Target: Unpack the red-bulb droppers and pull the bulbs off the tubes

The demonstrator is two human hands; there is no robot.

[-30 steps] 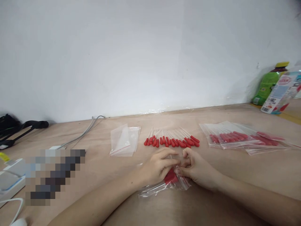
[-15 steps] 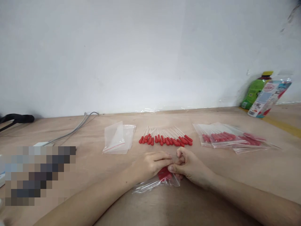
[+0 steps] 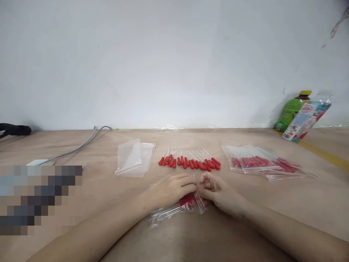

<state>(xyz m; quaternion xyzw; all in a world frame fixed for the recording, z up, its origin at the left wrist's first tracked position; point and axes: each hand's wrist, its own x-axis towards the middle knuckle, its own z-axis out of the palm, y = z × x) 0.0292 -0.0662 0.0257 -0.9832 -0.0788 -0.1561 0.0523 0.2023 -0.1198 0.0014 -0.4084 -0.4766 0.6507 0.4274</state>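
A clear zip-lock bag [image 3: 166, 213] holding droppers with red rubber bulbs [image 3: 187, 201] lies on the table in front of me. My left hand [image 3: 174, 189] rests over its middle, fingers bent around the bag and covering part of the bulbs. At the bag's right end, my right hand [image 3: 214, 189] pinches the zip edge between thumb and fingers. Just beyond my hands, a row of loose droppers [image 3: 191, 162] lies with red bulbs toward me and thin clear stems pointing away.
Flat unfilled zip-lock bags [image 3: 135, 160] lie left of the loose droppers. To the right is a pile of filled bags [image 3: 261, 162]. A green bottle [image 3: 290, 112] and a printed package [image 3: 304, 120] lean by the wall. A grey cable [image 3: 79, 147] runs along the left.
The bag's right edge has folded up under my right hand, which has shifted slightly. My left hand stays on the bag. The whole view has moved a little.
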